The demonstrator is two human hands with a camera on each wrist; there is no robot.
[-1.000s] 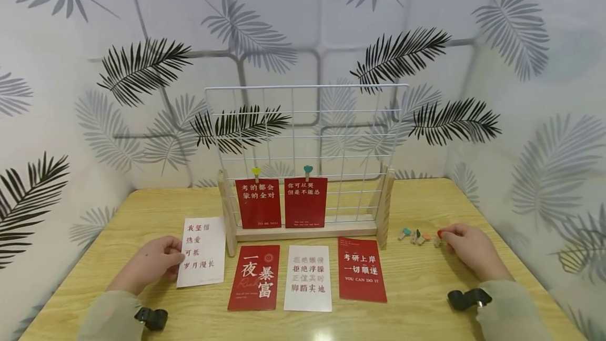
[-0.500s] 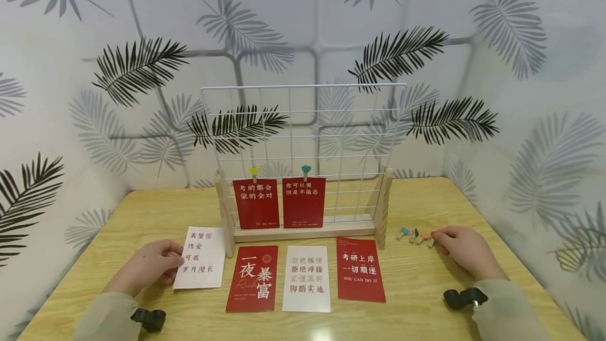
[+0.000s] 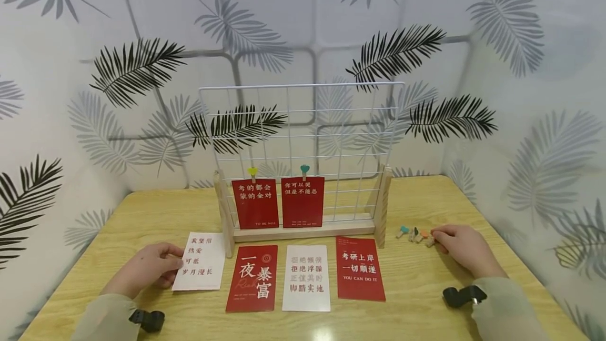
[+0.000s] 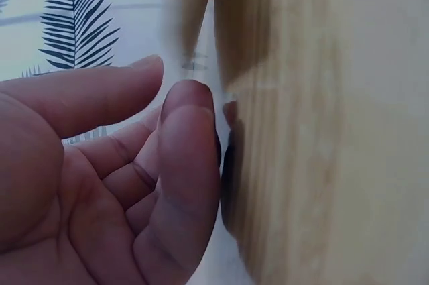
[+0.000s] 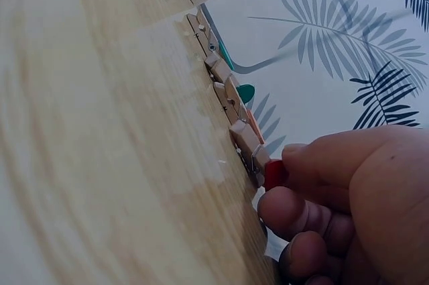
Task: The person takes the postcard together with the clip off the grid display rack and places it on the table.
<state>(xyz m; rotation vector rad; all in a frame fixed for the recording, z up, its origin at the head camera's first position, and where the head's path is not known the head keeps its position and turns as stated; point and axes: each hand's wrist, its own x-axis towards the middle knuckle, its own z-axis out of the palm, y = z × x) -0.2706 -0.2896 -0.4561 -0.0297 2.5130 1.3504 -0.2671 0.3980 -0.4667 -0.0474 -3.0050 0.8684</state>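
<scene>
- Red clip [image 5: 274, 173] sits at the right hand's [image 3: 466, 250] fingertips, touching thumb and forefinger, which curl in around it; it lies on the table [image 3: 426, 283] at the near end of a short row of clips [image 3: 413, 234].
- Whether the clip is truly pinched or only touched I cannot tell for sure; in the right wrist view the thumb and bent fingers close on its red end.
- Other clips in that row run away from the right hand's fingers toward the rack [image 3: 303, 172], each just beside the next: one with an orange end, one green, one teal.
- Left hand [image 3: 147, 269] rests on the table with its fingers on the left edge of a white card [image 3: 200, 262]; the thumb lies on the card's top face.
- In the left wrist view the left hand's fingers [image 4: 184, 164] are loosely bent and close together, tips against the card edge; a firm grip does not show.
- Right of that card, away from the left hand, lie three more cards in a row: a red card [image 3: 252, 278], a pale card [image 3: 306, 278] and another red one [image 3: 360, 268], near but not touching each other.
- Beyond both hands stands the rack, a white wire grid in a wooden base, with two red cards hung on it, one under a yellow clip [image 3: 253, 172] and one under a teal clip [image 3: 305, 170].
- Both wrists carry a black strap, and both sleeves are pale green.
</scene>
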